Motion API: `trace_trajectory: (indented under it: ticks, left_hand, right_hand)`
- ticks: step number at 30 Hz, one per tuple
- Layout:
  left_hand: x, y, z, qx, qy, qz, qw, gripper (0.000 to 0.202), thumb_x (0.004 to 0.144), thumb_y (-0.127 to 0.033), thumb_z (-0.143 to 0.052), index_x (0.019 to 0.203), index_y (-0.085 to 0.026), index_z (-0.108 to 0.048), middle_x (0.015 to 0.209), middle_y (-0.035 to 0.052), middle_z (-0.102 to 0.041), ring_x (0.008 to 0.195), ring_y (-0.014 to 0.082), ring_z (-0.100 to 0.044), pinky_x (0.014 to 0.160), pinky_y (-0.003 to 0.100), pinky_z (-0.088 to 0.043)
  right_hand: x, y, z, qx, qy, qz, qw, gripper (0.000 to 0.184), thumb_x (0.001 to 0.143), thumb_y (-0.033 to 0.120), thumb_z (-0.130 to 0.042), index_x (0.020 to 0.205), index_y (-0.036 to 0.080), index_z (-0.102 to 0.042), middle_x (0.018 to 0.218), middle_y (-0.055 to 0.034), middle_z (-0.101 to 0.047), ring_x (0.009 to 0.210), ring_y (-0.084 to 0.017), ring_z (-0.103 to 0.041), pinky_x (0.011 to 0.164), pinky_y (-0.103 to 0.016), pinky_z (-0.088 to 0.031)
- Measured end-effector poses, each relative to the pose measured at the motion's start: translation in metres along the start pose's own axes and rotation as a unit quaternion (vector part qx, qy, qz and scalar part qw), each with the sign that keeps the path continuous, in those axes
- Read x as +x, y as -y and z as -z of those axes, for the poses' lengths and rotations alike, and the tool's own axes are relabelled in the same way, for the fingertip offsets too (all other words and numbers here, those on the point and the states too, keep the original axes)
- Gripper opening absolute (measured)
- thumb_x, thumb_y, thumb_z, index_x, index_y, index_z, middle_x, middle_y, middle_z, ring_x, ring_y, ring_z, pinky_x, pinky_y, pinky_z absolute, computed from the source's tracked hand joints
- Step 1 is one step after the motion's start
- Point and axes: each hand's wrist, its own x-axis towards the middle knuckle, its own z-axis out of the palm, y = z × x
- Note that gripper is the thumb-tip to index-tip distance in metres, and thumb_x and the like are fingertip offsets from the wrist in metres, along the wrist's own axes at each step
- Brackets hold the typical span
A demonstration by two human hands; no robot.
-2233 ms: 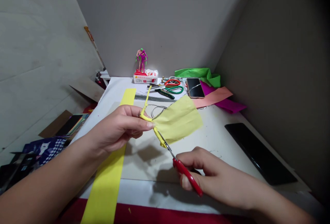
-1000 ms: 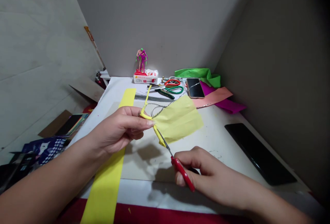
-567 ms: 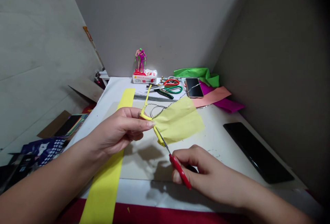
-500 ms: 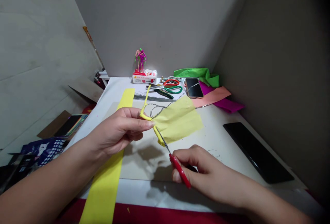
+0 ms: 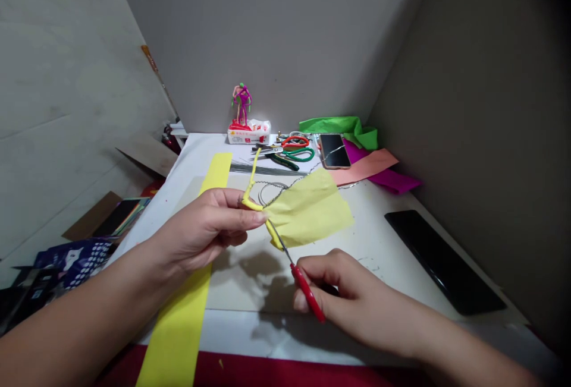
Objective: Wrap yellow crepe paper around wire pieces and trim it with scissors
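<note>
Between the thumb and fingers of my left hand [image 5: 214, 223] is a bent wire wrapped in yellow crepe paper [image 5: 252, 182]. From the pinch, a loose flap of yellow crepe paper [image 5: 312, 208] spreads to the right, and bare twisted wire [image 5: 297, 182] runs up behind it. My right hand [image 5: 343, 292] grips red-handled scissors [image 5: 307, 293], whose blades lie along the wrapped piece at the flap's lower left edge, just below my left thumb. The far blade is partly hidden by the paper.
A long yellow paper strip [image 5: 178, 327] runs under my left forearm. Behind lie green-handled scissors [image 5: 298, 154], thin wires [image 5: 263, 168], a phone [image 5: 334, 152] and coloured paper [image 5: 366, 167]. A wire figure [image 5: 241, 101] stands on a tissue pack [image 5: 248, 133]. A black slab [image 5: 441, 262] lies right.
The view has shifted very slightly. The red handle in my right hand has moved a little to the left; my left hand keeps its hold on the wrapped wire.
</note>
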Motion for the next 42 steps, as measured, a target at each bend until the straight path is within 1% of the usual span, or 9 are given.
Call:
trace_trajectory:
  ticks: [3, 7, 15, 22, 28, 32, 35, 39, 42]
  left_hand:
    - [0.0, 0.0, 0.0, 0.004, -0.004, -0.001, 1.0, 0.016, 0.058, -0.019, -0.081, 0.064, -0.012, -0.067, 0.053, -0.0037, -0.049, 0.045, 0.0025, -0.03, 0.044, 0.017, -0.02]
    - [0.0, -0.001, -0.003, 0.012, -0.004, 0.004, 1.0, 0.016, 0.058, -0.019, -0.082, 0.064, -0.012, -0.068, 0.054, -0.0032, -0.051, 0.045, 0.0028, -0.031, 0.043, 0.017, -0.02]
    - [0.001, -0.001, -0.005, 0.031, 0.005, -0.007, 0.999, 0.016, 0.059, -0.02, -0.08, 0.06, -0.012, -0.066, 0.049, -0.0042, -0.048, 0.043, 0.0034, -0.031, 0.042, 0.018, -0.02]
    - [-0.002, -0.002, -0.005, 0.059, 0.011, -0.003, 0.998, 0.018, 0.06, -0.022, -0.079, 0.058, -0.012, -0.065, 0.051, -0.0037, -0.047, 0.044, 0.0033, -0.028, 0.043, 0.018, -0.019]
    - [-0.003, -0.004, -0.003, 0.086, 0.007, -0.009, 0.996, 0.017, 0.059, -0.023, -0.079, 0.06, -0.012, -0.066, 0.051, -0.0033, -0.047, 0.045, 0.004, -0.03, 0.043, 0.018, -0.022]
    - [-0.002, -0.006, -0.004, 0.071, -0.005, -0.008, 0.997, 0.016, 0.057, -0.021, -0.08, 0.061, -0.012, -0.067, 0.054, -0.0021, -0.05, 0.045, 0.0038, -0.031, 0.042, 0.016, -0.024]
    - [0.0, -0.006, 0.0, 0.037, -0.019, -0.008, 0.999, 0.017, 0.058, -0.02, -0.08, 0.063, -0.011, -0.066, 0.053, -0.003, -0.047, 0.044, 0.0025, -0.028, 0.041, 0.015, -0.022]
    - [0.003, -0.004, 0.006, -0.003, -0.032, -0.014, 0.999, 0.018, 0.061, -0.018, -0.079, 0.063, -0.01, -0.063, 0.051, -0.0059, -0.038, 0.043, 0.0016, -0.025, 0.04, 0.014, -0.019]
    - [0.004, -0.002, 0.007, -0.024, -0.033, -0.012, 0.999, 0.022, 0.062, -0.017, -0.079, 0.06, -0.011, -0.057, 0.051, -0.0066, -0.035, 0.043, 0.0015, -0.023, 0.04, 0.014, -0.018]
  right_hand:
    - [0.001, -0.001, 0.0, -0.001, -0.004, -0.002, 1.0, 0.028, 0.09, 0.033, -0.049, 0.068, 0.016, -0.048, 0.061, 0.0044, -0.04, 0.059, -0.009, -0.034, 0.053, -0.02, -0.029]
    - [0.002, 0.001, 0.0, 0.008, -0.011, -0.01, 1.0, 0.026, 0.086, 0.031, -0.055, 0.066, 0.016, -0.049, 0.061, 0.0046, -0.039, 0.059, -0.009, -0.034, 0.054, -0.02, -0.03]
    - [0.002, 0.001, -0.003, 0.018, -0.023, 0.003, 1.0, 0.024, 0.089, 0.027, -0.048, 0.069, 0.014, -0.053, 0.063, 0.0027, -0.046, 0.06, -0.009, -0.039, 0.055, -0.019, -0.032]
    - [0.002, 0.001, -0.001, -0.006, -0.024, -0.008, 1.0, 0.028, 0.084, 0.031, -0.058, 0.063, 0.016, -0.047, 0.059, 0.0053, -0.038, 0.058, -0.008, -0.033, 0.054, -0.019, -0.03]
    - [0.001, -0.001, -0.001, 0.0, -0.019, 0.002, 1.0, 0.025, 0.089, 0.028, -0.049, 0.069, 0.014, -0.053, 0.062, 0.0032, -0.048, 0.06, -0.009, -0.042, 0.055, -0.018, -0.033]
    - [-0.002, -0.001, 0.001, -0.045, -0.015, 0.002, 0.999, 0.024, 0.088, 0.032, -0.053, 0.072, 0.014, -0.056, 0.065, 0.0024, -0.052, 0.061, -0.009, -0.044, 0.056, -0.019, -0.036]
    - [-0.002, -0.004, 0.003, -0.067, -0.017, 0.006, 0.998, 0.02, 0.085, 0.034, -0.058, 0.076, 0.016, -0.056, 0.068, 0.0019, -0.056, 0.061, -0.01, -0.047, 0.056, -0.019, -0.038]
    - [0.002, -0.011, 0.004, -0.046, -0.016, 0.031, 0.998, 0.012, 0.086, 0.028, -0.057, 0.082, 0.018, -0.053, 0.074, 0.0014, -0.06, 0.065, -0.011, -0.052, 0.059, -0.02, -0.041]
    - [0.006, -0.015, 0.004, -0.017, -0.037, 0.051, 0.998, 0.006, 0.088, 0.024, -0.053, 0.09, 0.018, -0.05, 0.081, -0.0002, -0.063, 0.071, -0.012, -0.055, 0.064, -0.022, -0.043]
